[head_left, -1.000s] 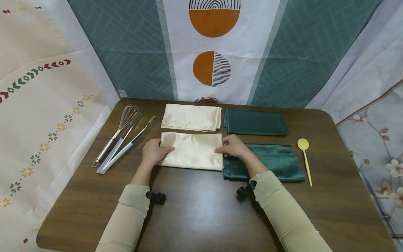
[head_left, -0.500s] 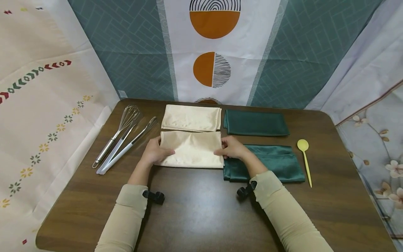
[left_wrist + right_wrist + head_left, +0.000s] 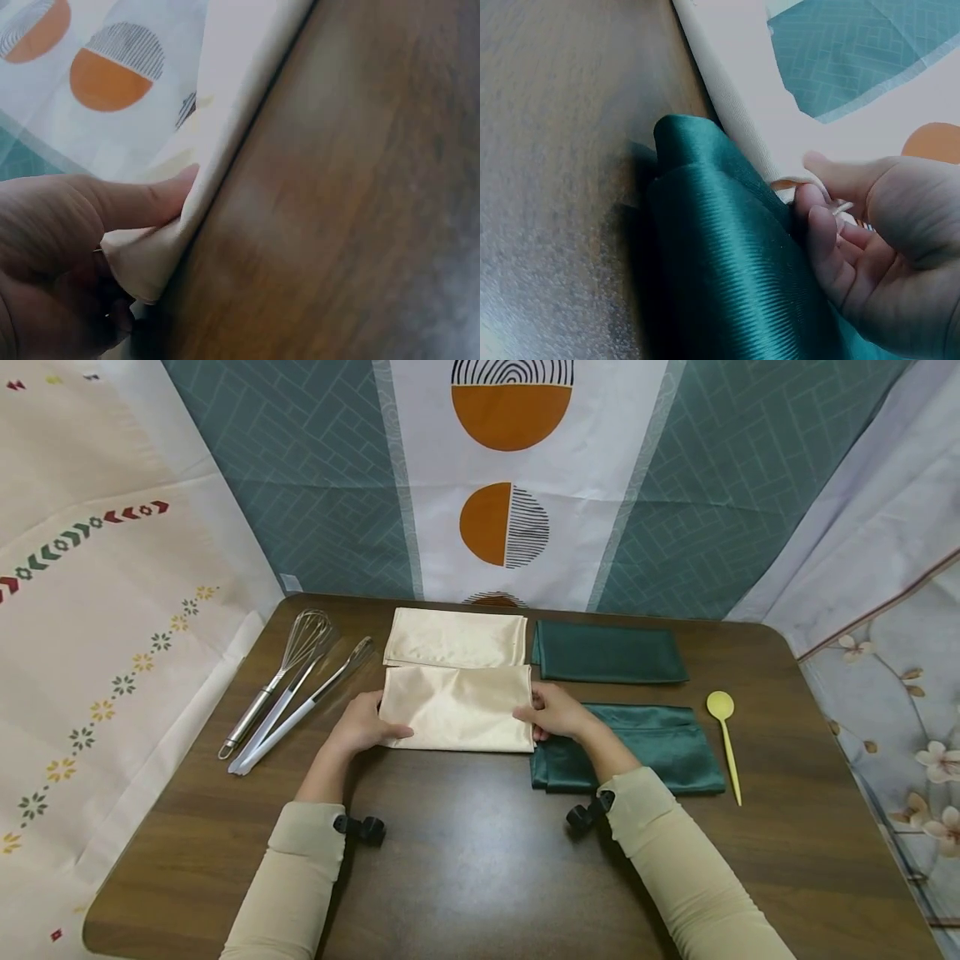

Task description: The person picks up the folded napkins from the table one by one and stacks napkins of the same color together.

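Observation:
A folded cream satin cloth point(image 3: 457, 710) is held between both hands at the middle of the table. My left hand point(image 3: 366, 723) pinches its left side, the thumb point(image 3: 161, 201) lying on top and the other fingers under the fabric. On the opposite side my right hand point(image 3: 557, 710) pinches the right edge between thumb and fingers, as the right wrist view shows. The cloth's far edge overlaps the near edge of a second folded cream cloth point(image 3: 456, 637) behind it. Beside the right hand lies a folded dark green satin cloth point(image 3: 720, 247), partly covered by that hand and wrist.
Another folded green cloth point(image 3: 611, 652) lies at the back right. A yellow spoon point(image 3: 722, 706) rests at the far right. On the left are a wire whisk point(image 3: 262, 697) and metal tongs point(image 3: 300, 714). Patterned fabric point(image 3: 517, 510) hangs behind the wooden table point(image 3: 465, 860).
Both hands have shifted the near cream cloth slightly away from the person, closing the gap to the cream cloth behind. The other things on the table have stayed in place.

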`<state>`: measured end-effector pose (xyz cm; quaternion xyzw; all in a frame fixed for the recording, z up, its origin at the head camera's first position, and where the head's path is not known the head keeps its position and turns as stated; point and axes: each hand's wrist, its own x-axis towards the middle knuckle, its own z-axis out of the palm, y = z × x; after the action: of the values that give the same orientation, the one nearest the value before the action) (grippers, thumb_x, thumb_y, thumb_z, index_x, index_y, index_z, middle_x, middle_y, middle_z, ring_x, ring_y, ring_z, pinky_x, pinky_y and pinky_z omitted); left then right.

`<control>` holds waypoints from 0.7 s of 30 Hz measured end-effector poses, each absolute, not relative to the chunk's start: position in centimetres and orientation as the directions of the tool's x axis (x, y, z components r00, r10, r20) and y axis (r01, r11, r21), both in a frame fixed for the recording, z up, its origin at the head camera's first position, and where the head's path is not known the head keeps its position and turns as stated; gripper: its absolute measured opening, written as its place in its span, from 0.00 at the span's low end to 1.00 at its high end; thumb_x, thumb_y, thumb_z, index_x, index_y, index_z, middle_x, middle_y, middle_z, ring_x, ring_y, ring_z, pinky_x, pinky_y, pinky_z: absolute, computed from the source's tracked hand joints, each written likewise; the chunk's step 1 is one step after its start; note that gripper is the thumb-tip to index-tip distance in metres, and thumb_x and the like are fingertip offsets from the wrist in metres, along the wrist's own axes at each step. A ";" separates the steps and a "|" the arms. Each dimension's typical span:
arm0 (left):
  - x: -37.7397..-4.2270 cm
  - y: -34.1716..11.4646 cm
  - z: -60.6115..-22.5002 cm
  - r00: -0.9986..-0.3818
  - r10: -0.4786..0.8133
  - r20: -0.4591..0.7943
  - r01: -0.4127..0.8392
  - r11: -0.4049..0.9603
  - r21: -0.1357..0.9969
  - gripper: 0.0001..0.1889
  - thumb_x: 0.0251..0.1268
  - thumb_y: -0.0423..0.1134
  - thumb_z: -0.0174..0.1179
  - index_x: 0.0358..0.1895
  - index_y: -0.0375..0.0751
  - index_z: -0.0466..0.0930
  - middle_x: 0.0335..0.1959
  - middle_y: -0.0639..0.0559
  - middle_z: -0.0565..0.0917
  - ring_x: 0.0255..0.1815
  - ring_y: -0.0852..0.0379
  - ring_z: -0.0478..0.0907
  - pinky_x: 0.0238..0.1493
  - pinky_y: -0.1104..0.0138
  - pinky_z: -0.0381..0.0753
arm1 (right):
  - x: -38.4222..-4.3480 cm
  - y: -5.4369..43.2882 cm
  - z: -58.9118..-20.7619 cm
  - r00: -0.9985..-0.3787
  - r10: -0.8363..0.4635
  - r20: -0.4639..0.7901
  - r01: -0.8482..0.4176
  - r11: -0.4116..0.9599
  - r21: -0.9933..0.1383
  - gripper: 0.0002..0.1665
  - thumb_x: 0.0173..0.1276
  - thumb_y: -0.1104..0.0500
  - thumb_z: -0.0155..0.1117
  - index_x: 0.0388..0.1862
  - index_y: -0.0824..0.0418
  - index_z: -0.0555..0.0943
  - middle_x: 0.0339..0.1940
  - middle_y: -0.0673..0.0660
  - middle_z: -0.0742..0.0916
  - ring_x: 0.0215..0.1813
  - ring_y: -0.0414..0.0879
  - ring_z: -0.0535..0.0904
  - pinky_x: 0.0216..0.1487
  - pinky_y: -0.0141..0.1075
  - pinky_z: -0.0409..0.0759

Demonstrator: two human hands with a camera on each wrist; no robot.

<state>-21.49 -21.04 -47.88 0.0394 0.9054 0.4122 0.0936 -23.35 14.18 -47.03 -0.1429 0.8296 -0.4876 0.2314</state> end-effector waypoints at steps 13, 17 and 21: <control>-21.1 -21.2 -48.4 -0.991 0.122 -0.052 0.039 0.647 0.761 0.15 0.65 0.37 0.69 0.50 0.29 0.84 0.41 0.37 0.88 0.39 0.47 0.82 0.42 0.58 0.79 | -23.3 14.2 -46.9 -0.841 -0.471 -0.265 -0.006 0.499 -0.867 0.11 0.74 0.60 0.65 0.45 0.65 0.74 0.20 0.57 0.82 0.20 0.46 0.79 0.24 0.37 0.79; -21.0 -21.3 -48.8 -0.994 0.104 -0.018 0.052 0.635 0.770 0.15 0.67 0.36 0.67 0.51 0.29 0.84 0.42 0.37 0.88 0.40 0.48 0.82 0.44 0.58 0.79 | -23.4 14.3 -47.2 -0.845 -0.475 -0.246 -0.014 0.479 -0.878 0.15 0.71 0.62 0.68 0.34 0.64 0.70 0.20 0.57 0.81 0.19 0.46 0.79 0.24 0.37 0.80; -21.0 -21.3 -48.9 -0.996 0.084 0.003 0.052 0.583 0.811 0.14 0.68 0.35 0.66 0.51 0.29 0.84 0.41 0.38 0.88 0.38 0.50 0.81 0.42 0.61 0.79 | -23.5 14.4 -47.5 -0.865 -0.461 -0.198 -0.043 0.461 -0.886 0.18 0.72 0.63 0.67 0.29 0.62 0.67 0.19 0.57 0.82 0.18 0.46 0.79 0.23 0.36 0.80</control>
<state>-21.03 -21.30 -48.86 0.0382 0.8895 0.4550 0.0181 -23.46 14.40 -47.53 -0.1519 0.8283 -0.4964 0.2106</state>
